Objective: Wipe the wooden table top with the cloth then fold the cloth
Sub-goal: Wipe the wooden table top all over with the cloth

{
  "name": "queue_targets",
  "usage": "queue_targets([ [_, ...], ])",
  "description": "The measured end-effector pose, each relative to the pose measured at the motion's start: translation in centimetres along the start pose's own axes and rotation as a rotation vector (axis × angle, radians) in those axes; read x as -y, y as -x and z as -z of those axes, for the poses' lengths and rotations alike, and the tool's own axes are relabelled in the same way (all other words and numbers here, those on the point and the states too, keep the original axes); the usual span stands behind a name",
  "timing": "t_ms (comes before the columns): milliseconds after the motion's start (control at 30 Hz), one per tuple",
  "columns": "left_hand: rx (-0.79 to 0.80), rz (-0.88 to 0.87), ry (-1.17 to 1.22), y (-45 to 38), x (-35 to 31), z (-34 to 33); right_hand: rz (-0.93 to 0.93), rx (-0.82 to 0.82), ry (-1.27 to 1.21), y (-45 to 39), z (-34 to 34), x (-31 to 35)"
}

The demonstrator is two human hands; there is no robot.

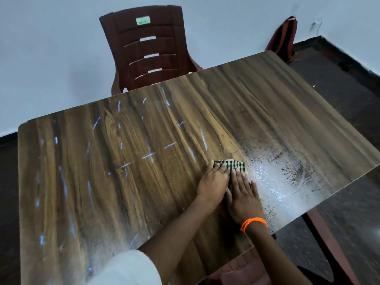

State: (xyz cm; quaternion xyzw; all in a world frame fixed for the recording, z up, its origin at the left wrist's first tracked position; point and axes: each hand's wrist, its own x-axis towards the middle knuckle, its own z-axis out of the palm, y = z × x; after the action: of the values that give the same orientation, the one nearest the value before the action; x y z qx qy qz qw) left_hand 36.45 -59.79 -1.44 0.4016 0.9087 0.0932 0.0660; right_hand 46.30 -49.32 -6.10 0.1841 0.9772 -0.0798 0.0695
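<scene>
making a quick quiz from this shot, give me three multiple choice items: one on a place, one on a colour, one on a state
1. Where is the cloth?
A. on the chair
B. on the table, under the fingertips
C. on the floor

2. What colour is the band on the right wrist?
A. orange
B. blue
C. white

3. How do both hands lie?
A. fists, off the table
B. flat, pressing the cloth
C. lifting the cloth

Key: 1 B, the cloth lies on the table under the fingers. 2 A, the band is orange. 3 B, left hand and right hand lie flat with straight fingers.
</scene>
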Motion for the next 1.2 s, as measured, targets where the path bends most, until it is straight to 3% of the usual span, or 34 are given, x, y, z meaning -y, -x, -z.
queue_targets([
  [100, -0.001, 0.024, -0.057, -3.3, 2.2, 0.4, -0.008, -0.001, -0.027, -4.2, 0.3, 0.8],
  [267, 0.003, 0.206, 0.049, -5.4, 6.6, 1.6, 0.070, 0.002, -0.036, -8.6, 0.6, 4.0],
  [500, 0.031, 0.371, 0.123, -0.7, 9.1, 2.7, 0.195, 0.009, -0.054, -6.1, -0.3, 8.5],
  [633, 0.082, 0.323, 0.080, 2.9, 8.4, 0.9, 0.212, 0.012, -0.033, -2.2, -1.2, 8.4],
  [833, 0.063, 0.034, 0.013, 1.2, 5.7, -0.2, 0.142, 0.012, 0.026, -1.5, -0.3, 4.6],
  [1033, -0.004, 0.045, 0.013, -6.2, 6.1, 0.7, 0.048, -0.008, 0.009, -8.2, 1.2, 3.5],
  [1200, -0.017, 0.136, 0.017, -9.2, 10.4, 2.1, 0.061, -0.015, -0.037, -13.8, 1.4, 6.6],
])
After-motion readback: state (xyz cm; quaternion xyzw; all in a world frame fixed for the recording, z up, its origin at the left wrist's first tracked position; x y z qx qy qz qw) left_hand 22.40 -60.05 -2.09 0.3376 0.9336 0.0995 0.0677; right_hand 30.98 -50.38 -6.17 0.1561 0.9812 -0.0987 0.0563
